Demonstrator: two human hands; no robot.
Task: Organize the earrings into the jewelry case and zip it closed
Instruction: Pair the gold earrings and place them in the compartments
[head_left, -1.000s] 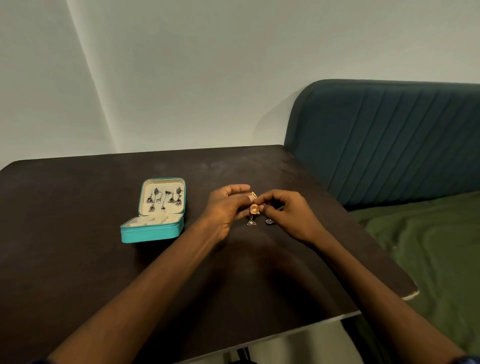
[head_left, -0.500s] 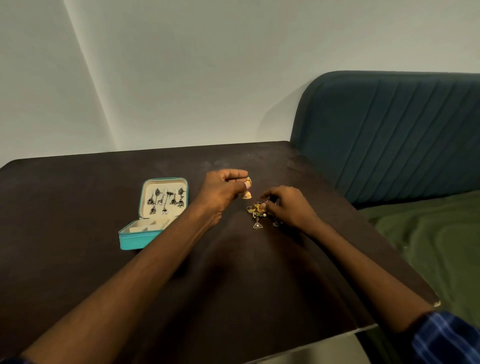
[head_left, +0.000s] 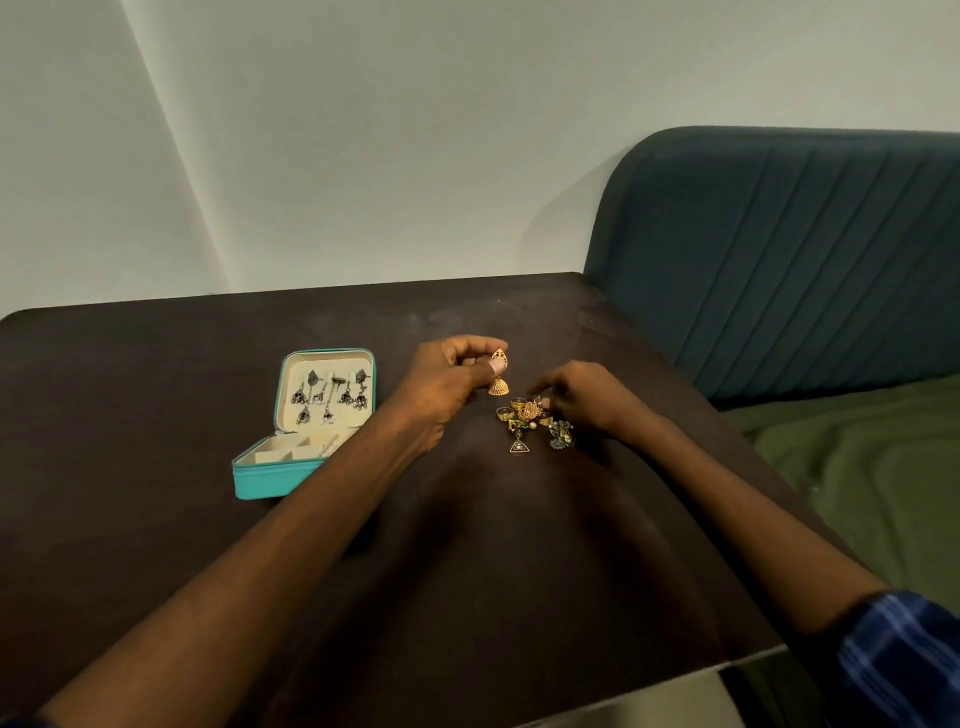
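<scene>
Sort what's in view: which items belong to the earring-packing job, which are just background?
Job:
- open teal zip jewelry case with dark earrings hung in its lid
- gold bell-shaped earring, pinched by left hand
- pile of loose gold jewelry, under right hand

Background:
- dark wooden table
- teal padded headboard
- green bedcover

L hand (head_left: 447, 384) lifted gold earring (head_left: 498, 382) off pile (head_left: 532, 421), w/ hands now apart.
</scene>
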